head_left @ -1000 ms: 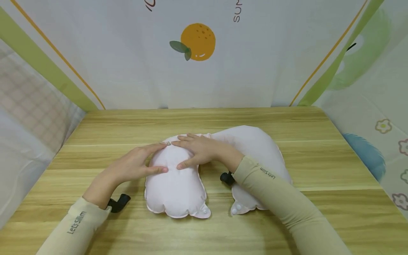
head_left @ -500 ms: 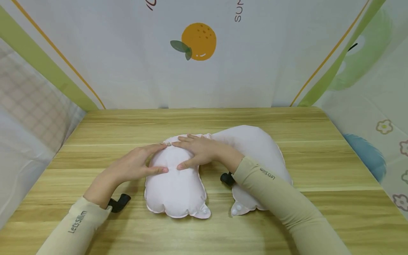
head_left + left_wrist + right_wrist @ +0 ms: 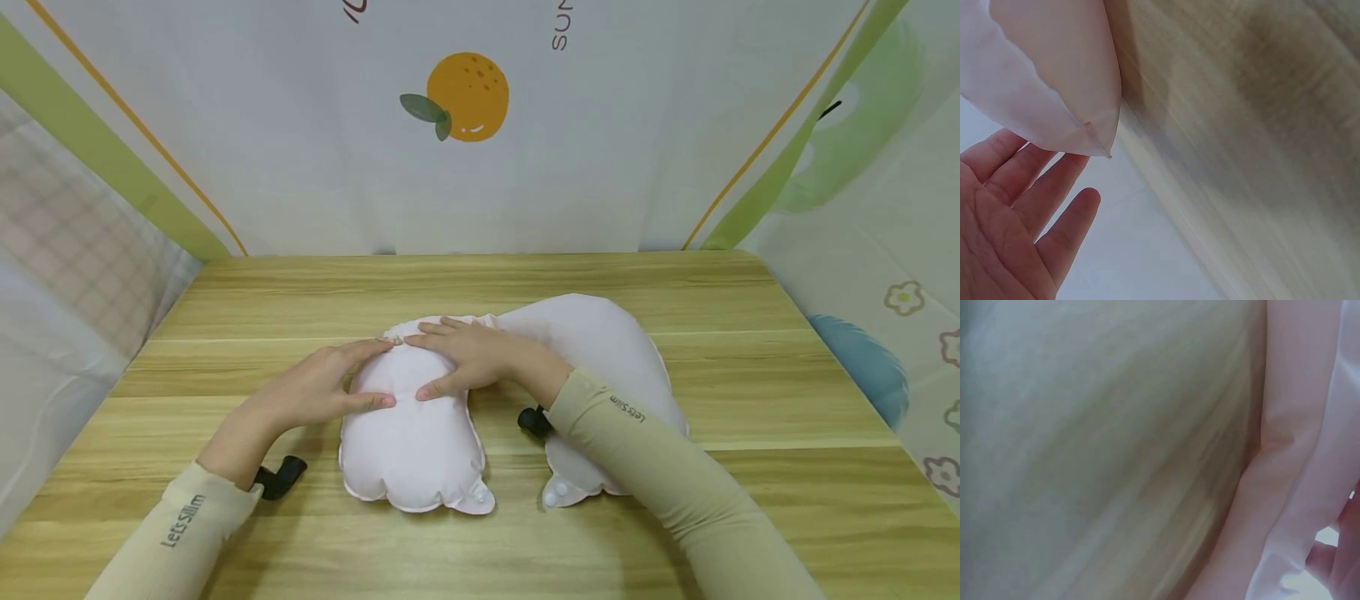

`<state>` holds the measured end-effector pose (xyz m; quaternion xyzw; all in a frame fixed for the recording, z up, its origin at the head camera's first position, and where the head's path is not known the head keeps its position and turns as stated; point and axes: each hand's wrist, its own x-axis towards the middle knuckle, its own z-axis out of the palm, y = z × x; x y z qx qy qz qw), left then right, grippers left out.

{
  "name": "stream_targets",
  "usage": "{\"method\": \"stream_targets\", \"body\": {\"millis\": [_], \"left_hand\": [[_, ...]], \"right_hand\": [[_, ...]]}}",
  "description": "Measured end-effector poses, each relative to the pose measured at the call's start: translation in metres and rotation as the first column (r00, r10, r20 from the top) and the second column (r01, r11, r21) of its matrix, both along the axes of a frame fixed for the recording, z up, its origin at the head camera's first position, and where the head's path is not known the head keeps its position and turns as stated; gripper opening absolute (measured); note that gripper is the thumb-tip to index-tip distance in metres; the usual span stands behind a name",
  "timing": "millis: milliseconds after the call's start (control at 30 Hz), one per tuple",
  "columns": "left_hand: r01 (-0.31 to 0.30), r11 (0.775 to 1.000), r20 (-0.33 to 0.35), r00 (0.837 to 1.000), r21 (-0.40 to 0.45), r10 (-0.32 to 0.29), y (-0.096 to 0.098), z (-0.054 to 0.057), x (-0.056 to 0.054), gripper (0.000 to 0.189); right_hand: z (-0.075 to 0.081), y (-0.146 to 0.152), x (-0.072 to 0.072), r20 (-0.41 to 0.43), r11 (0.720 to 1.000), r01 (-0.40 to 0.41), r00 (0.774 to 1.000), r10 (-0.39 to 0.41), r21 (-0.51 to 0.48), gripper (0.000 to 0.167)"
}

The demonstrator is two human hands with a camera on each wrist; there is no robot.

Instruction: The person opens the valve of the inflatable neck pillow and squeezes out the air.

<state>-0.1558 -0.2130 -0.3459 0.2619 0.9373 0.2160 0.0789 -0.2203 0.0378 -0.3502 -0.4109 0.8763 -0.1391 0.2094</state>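
Note:
A pale pink inflatable neck pillow point(image 3: 416, 454) lies U-shaped on the wooden table, its two ends toward me. My left hand point(image 3: 307, 392) rests against the outer side of its left lobe, thumb and index finger reaching over the top. By that index fingertip sits a small clear valve point(image 3: 397, 340). In the left wrist view, the other fingers point(image 3: 1054, 187) are extended, some touching the underside. My right hand point(image 3: 476, 354) lies across the same lobe with fingers spread, its forearm passing over the right lobe point(image 3: 607, 350). In the right wrist view its fingers are mostly hidden behind the pillow.
Black wrist-camera mounts point(image 3: 281, 477) show at both wrists. The wooden table point(image 3: 450, 558) ends at a white printed curtain point(image 3: 570, 192) behind, with patterned cloth on both sides. Snap tabs point(image 3: 480, 497) stick out from the pillow's near ends.

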Motion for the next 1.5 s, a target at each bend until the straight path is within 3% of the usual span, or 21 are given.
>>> {"method": "stream_targets", "body": {"millis": [767, 933, 1167, 1500], "left_hand": [[0.013, 1.0, 0.01, 1.0, -0.001, -0.013, 0.0, -0.001, -0.001, 0.08], [0.015, 1.0, 0.0, 1.0, -0.002, -0.015, -0.001, 0.005, 0.003, 0.08], [-0.004, 1.0, -0.015, 1.0, 0.022, 0.004, -0.006, 0.016, 0.01, 0.073], [0.026, 1.0, -0.07, 0.997, 0.017, -0.024, -0.002, 0.024, 0.018, 0.063]], "right_hand": [[-0.003, -0.002, -0.001, 0.018, 1.0, 0.0, 1.0, 0.0, 0.026, 0.084], [0.001, -0.003, -0.003, 0.025, 1.0, -0.02, 1.0, 0.02, 0.023, 0.083], [0.011, 0.007, -0.01, -0.028, 0.999, -0.038, 0.999, 0.037, -0.034, 0.08], [0.025, 0.016, -0.021, 0.02, 0.997, 0.003, 1.0, -0.002, -0.076, 0.082]]}}
